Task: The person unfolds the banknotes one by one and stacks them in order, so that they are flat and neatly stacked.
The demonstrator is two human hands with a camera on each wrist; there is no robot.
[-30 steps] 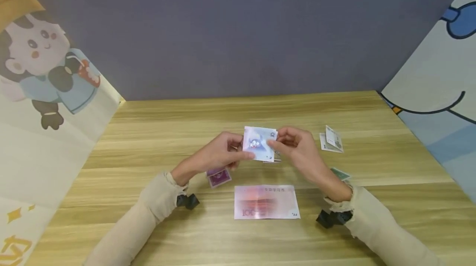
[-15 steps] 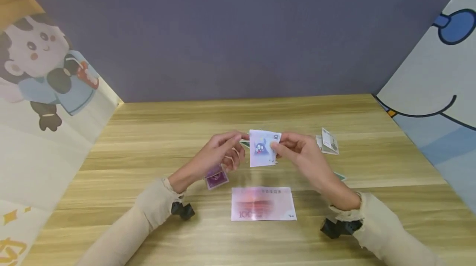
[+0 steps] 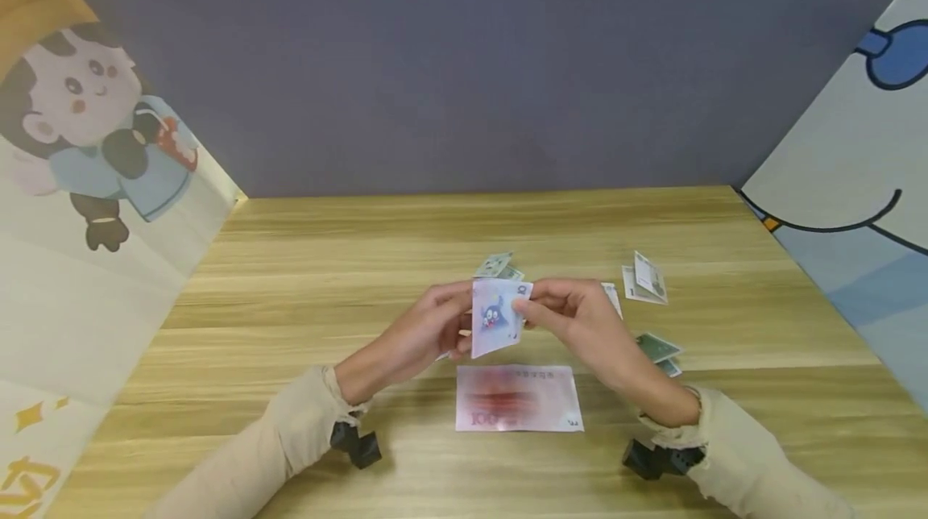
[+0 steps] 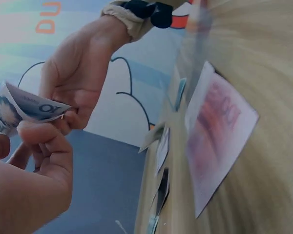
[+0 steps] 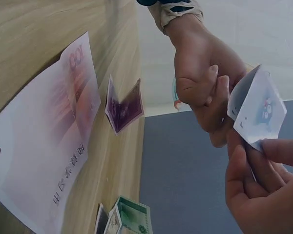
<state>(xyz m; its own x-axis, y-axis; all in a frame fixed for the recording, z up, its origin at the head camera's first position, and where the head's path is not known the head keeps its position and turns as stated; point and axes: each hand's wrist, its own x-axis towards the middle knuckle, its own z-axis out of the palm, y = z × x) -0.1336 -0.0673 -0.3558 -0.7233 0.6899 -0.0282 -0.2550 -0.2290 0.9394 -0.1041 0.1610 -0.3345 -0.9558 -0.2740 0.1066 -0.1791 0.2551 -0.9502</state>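
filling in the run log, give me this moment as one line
right hand: pinches folded pale-lilac paper note | left hand: at note's left edge | wood-grain table: unfolded rectangular pink paper note

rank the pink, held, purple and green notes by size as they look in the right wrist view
1. Pink note, though the frame cuts it off.
2. Held note, partly behind fingers.
Then purple note and green note, left unranked: they look close in size, and the green one runs off the lower edge.

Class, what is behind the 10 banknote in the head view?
Beyond the 10 banknote, a folded green banknote shows past its top edge; anything fully covered cannot be seen.
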